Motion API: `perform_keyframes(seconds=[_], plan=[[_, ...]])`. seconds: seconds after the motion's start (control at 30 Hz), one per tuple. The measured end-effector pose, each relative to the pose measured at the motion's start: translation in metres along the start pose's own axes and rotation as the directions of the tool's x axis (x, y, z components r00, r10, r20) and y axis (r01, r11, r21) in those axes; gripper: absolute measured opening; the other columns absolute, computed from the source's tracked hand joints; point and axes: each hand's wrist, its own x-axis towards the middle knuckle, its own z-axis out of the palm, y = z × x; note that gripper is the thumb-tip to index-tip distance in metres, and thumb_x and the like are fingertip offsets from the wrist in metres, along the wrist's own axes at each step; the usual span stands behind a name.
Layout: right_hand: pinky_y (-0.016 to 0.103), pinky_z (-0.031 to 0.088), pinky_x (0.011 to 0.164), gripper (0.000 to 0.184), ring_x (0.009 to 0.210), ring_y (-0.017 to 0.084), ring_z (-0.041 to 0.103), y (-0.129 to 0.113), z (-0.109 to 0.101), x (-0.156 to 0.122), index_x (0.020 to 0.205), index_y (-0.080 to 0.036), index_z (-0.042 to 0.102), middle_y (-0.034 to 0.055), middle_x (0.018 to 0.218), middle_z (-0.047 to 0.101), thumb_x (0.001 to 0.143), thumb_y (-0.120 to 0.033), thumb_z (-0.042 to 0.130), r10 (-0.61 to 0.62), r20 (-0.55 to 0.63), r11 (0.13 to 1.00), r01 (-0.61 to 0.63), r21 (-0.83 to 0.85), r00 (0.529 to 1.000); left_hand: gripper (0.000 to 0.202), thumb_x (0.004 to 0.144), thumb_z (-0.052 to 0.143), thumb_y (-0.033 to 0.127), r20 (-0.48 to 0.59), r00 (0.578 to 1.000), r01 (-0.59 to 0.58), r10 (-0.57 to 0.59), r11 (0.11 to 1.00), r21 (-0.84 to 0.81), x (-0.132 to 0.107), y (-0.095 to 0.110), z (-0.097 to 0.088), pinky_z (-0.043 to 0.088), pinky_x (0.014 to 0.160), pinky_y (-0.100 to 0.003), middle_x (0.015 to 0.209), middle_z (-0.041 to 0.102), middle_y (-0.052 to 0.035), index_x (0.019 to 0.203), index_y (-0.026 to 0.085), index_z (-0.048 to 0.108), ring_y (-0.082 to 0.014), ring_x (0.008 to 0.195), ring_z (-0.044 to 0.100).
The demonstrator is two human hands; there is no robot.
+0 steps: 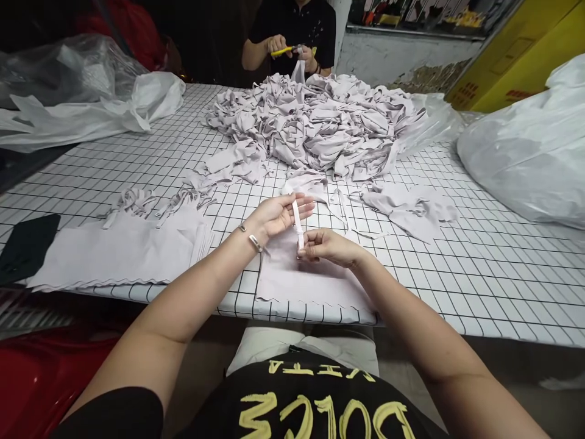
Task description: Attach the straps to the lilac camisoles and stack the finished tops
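My left hand (277, 213) and my right hand (326, 246) meet over the near edge of a white grid-patterned table (479, 274). Between them stands a thin pale strap (297, 224), held upright. The left fingers pinch its top end, the right fingers pinch its lower end. A bracelet sits on my left wrist. Under my hands lies a flat pale grey fabric piece (311, 283) that hangs slightly over the table edge. A stack of flat grey pieces (123, 250) lies to the left, with loose straps (150, 201) behind it.
A large heap of grey fabric pieces (320, 122) fills the table's middle. Across the table a person in black (292, 30) holds a yellow tool. Plastic bags lie at far left (91, 103) and right (525, 152). A dark cloth (27, 244) lies at left.
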Motion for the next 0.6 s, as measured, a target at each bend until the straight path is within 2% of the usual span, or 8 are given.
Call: perform_keyframes(seconds=[0.07,0.1,0.17,0.23,0.27,0.33,0.43,0.6], plan=[[0.019,0.045,0.051,0.023,0.055,0.007,0.056,-0.001,-0.005,0.001,0.071,-0.014,0.06,-0.0004,0.064,0.065,0.064,-0.019,0.082,0.038,-0.143,0.993,-0.022,0.112,0.989,0.02,0.095,0.046,0.028,-0.085,0.992,-0.052,0.09,0.928,0.37,-0.004,-0.005,-0.008,0.052,0.082,-0.037,0.094,0.068,-0.0109,0.085,0.014,0.057,-0.0187,0.083,0.066],[0.019,0.048,0.054,0.024,0.058,0.009,0.059,-0.002,-0.008,0.001,0.073,-0.014,0.061,-0.0001,0.065,0.066,0.063,-0.017,0.082,0.067,-0.215,0.984,-0.029,0.173,0.974,0.022,0.093,0.049,0.033,-0.104,0.978,-0.09,0.183,0.812,0.577,-0.009,-0.009,-0.012,0.051,0.079,-0.036,0.09,0.067,-0.0092,0.082,0.015,0.057,-0.0188,0.08,0.064],[0.021,0.053,0.061,0.026,0.066,0.011,0.064,-0.003,-0.015,0.002,0.081,-0.015,0.065,0.0021,0.071,0.069,0.061,-0.014,0.082,0.123,-0.315,0.96,-0.034,0.276,0.941,0.025,0.089,0.054,0.037,-0.033,0.938,-0.143,0.344,0.473,0.869,-0.023,-0.022,-0.02,0.047,0.077,-0.035,0.085,0.065,-0.0058,0.075,0.017,0.057,-0.0189,0.079,0.06],[0.022,0.055,0.066,0.027,0.074,0.013,0.066,-0.002,-0.021,0.002,0.085,-0.014,0.068,0.0043,0.078,0.069,0.061,-0.013,0.082,0.167,-0.362,0.939,-0.036,0.341,0.917,0.024,0.086,0.057,0.039,0.079,0.932,-0.149,0.353,0.176,0.973,-0.038,-0.039,-0.026,0.042,0.079,-0.036,0.085,0.064,-0.0043,0.074,0.018,0.058,-0.0205,0.083,0.057],[0.022,0.055,0.065,0.026,0.076,0.013,0.066,-0.002,-0.023,0.002,0.084,-0.014,0.068,0.0048,0.079,0.069,0.061,-0.013,0.082,0.175,-0.376,0.933,-0.032,0.359,0.91,0.023,0.085,0.059,0.04,0.11,0.938,-0.141,0.328,0.072,0.987,-0.044,-0.047,-0.028,0.04,0.08,-0.038,0.088,0.064,-0.0042,0.076,0.018,0.059,-0.0219,0.087,0.057],[0.02,0.052,0.059,0.023,0.072,0.011,0.063,0.001,-0.025,0.003,0.079,-0.013,0.069,0.0038,0.077,0.067,0.061,-0.014,0.082,0.148,-0.39,0.935,0.0,0.355,0.909,0.023,0.082,0.063,0.042,0.136,0.946,-0.121,0.294,-0.07,0.99,-0.051,-0.06,-0.03,0.035,0.084,-0.042,0.094,0.065,-0.0042,0.085,0.02,0.061,-0.0247,0.094,0.055],[0.019,0.043,0.051,0.022,0.063,0.008,0.056,0.005,-0.026,0.002,0.075,-0.014,0.069,-0.0003,0.068,0.061,0.06,-0.017,0.084,0.049,-0.375,0.958,0.062,0.279,0.926,0.023,0.081,0.066,0.041,0.122,0.957,-0.089,0.264,-0.133,0.987,-0.051,-0.068,-0.03,0.03,0.085,-0.043,0.095,0.065,-0.0035,0.09,0.021,0.061,-0.0258,0.098,0.053],[0.024,0.043,0.056,0.025,0.059,0.008,0.052,0.01,-0.024,-0.003,0.072,-0.015,0.067,0.0004,0.068,0.063,0.059,-0.026,0.085,-0.006,-0.428,0.994,0.052,0.095,0.904,0.014,0.082,0.064,0.034,0.103,0.976,-0.09,0.191,-0.076,0.993,-0.046,-0.066,-0.028,0.026,0.082,-0.041,0.094,0.066,-0.0022,0.078,0.02,0.062,-0.0243,0.099,0.052]])
